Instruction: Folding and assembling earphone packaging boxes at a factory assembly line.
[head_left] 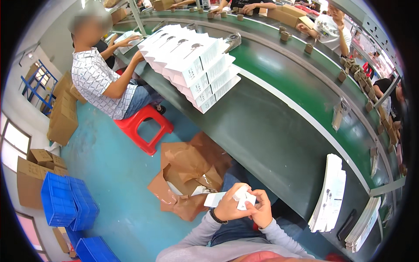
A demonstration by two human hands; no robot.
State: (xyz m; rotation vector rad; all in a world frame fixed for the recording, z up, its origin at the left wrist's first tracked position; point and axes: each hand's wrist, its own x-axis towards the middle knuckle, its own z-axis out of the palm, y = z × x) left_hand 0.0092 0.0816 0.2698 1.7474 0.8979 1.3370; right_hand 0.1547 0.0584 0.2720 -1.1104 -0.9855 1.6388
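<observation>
Over my lap I hold a small white carton (214,199) in both hands. My left hand (228,207) is wrapped round its body, and the carton's far end sticks out to the left of the fingers. My right hand (262,210) pinches at the near end, where white folded flaps show between the fingers. On the dark table (262,131) to my right lies a row of flat white printed cartons (328,198), with a second bundle of flat cartons (363,225) beyond it at the table's edge.
Stacked white cartons (192,65) stand at the table's far left. A seated co-worker (104,83) on a red stool (144,126) reaches toward them. Past the table runs a green conveyor (288,83) with small brown pieces. Brown wrapping paper (187,161) and blue crates (70,203) are on the floor.
</observation>
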